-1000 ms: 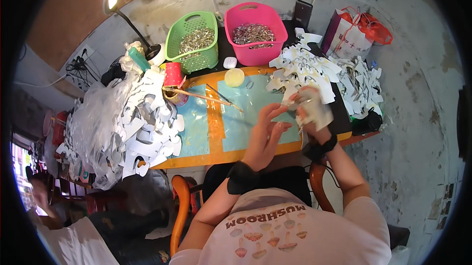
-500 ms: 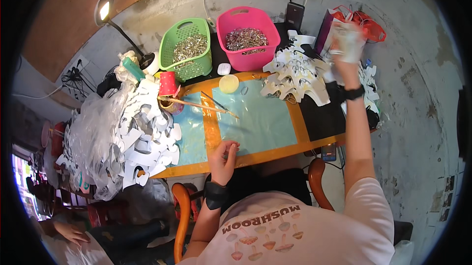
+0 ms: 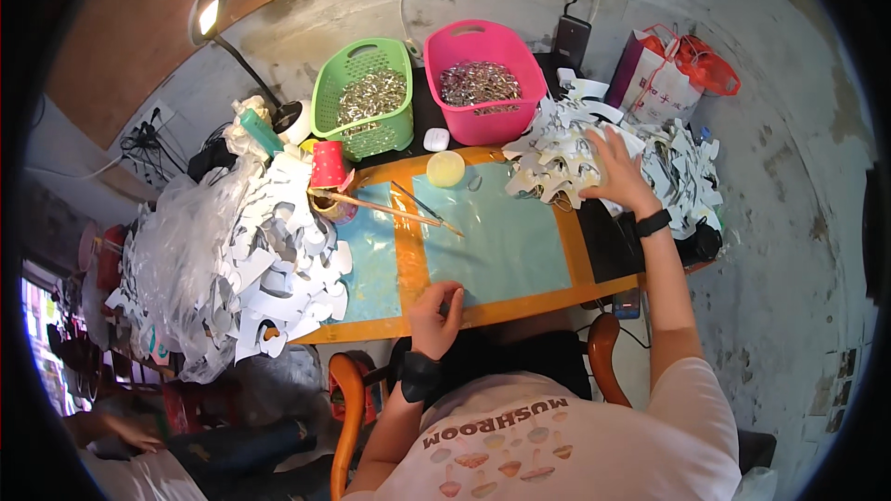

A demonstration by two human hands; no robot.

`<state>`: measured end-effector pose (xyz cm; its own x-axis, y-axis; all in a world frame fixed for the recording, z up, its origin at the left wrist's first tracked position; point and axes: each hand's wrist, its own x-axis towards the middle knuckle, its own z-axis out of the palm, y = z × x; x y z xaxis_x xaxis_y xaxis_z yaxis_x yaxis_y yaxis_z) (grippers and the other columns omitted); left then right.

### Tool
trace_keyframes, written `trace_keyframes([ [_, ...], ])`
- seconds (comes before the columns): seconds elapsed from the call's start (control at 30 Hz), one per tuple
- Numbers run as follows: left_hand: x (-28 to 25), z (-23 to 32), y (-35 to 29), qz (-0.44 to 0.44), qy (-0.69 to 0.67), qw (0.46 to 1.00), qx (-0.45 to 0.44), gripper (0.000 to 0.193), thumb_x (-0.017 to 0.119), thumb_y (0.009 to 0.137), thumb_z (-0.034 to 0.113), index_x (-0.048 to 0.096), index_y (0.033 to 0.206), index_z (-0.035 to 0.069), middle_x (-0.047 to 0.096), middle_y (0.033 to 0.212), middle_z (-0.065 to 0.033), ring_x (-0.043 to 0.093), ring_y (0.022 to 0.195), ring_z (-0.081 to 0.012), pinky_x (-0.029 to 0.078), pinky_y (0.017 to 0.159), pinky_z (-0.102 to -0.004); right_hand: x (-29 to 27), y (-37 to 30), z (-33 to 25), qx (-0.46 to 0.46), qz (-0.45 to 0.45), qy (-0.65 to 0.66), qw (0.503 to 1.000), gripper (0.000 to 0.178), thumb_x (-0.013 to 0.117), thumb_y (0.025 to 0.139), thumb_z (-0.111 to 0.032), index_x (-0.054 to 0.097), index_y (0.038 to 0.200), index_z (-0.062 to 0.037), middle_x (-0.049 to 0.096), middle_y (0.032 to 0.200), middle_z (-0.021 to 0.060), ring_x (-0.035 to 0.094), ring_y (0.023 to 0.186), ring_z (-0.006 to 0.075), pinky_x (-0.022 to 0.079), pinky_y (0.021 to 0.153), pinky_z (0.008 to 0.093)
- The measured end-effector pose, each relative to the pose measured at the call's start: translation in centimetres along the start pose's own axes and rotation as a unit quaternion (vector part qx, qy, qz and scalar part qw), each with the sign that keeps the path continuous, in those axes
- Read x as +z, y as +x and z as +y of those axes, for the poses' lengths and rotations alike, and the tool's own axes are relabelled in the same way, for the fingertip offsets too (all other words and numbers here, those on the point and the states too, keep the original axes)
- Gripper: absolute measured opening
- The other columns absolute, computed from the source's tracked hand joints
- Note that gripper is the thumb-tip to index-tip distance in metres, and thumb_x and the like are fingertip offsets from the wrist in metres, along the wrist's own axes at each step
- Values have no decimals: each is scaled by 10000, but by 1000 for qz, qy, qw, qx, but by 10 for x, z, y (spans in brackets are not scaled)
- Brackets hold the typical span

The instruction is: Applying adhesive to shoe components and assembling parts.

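Note:
My right hand [image 3: 620,176] is spread, palm down, over a stack of white cut-out pieces [image 3: 557,143] at the table's right side. Its fingertips are over the pieces; whether they press on them I cannot tell. Near the front edge of the table, my left hand [image 3: 434,320] has its fingers curled in, with nothing seen in them. In front of it lies a blue sheet [image 3: 501,241] edged with orange tape. Two thin brushes [image 3: 394,208] reach over the sheet from a small pot [image 3: 336,208], beside a round pale-yellow disc [image 3: 445,169].
A green basket [image 3: 364,134] and a pink basket [image 3: 484,120] hold many small metallic pieces. White cut-outs [image 3: 278,269] and clear plastic [image 3: 186,250] heap up at left, below a lit lamp [image 3: 209,13]. Paper bag [image 3: 661,92] stands back right. Another person's hand [image 3: 130,431] is lower left.
My right hand has come down and toward me, from beside the paper bag to the white cut-outs. The left hand stays at the table edge. The view has shifted slightly.

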<state>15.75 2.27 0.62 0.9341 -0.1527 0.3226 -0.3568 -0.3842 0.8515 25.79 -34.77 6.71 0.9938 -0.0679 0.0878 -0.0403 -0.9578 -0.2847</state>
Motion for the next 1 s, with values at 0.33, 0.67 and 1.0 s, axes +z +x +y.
trace_keyframes([
  [0.33,0,2,-1,7,30,999,31,75,632,835,55,611,895,17,625,795,-123,629,705,-267,492,599,-331,44,64,54,-149,70,24,986,856,815,614,-342,422,1362,-207,338,1452,169,325,1332,369,275,1015,627],
  [0.67,-26,-2,-12,116,-78,986,-86,170,669,847,119,572,765,6,511,560,-64,448,486,-128,350,460,-271,21,34,37,-175,74,28,981,846,818,606,-212,435,1350,-89,333,1438,225,329,1325,386,293,1078,437],
  [1.0,-162,-24,24,193,120,973,-40,154,693,807,127,619,779,-5,577,629,-61,537,562,-125,414,515,-262,-15,-57,-62,-146,60,229,961,258,632,827,-49,603,1079,-6,601,1105,117,580,1004,233,452,851,304],
])
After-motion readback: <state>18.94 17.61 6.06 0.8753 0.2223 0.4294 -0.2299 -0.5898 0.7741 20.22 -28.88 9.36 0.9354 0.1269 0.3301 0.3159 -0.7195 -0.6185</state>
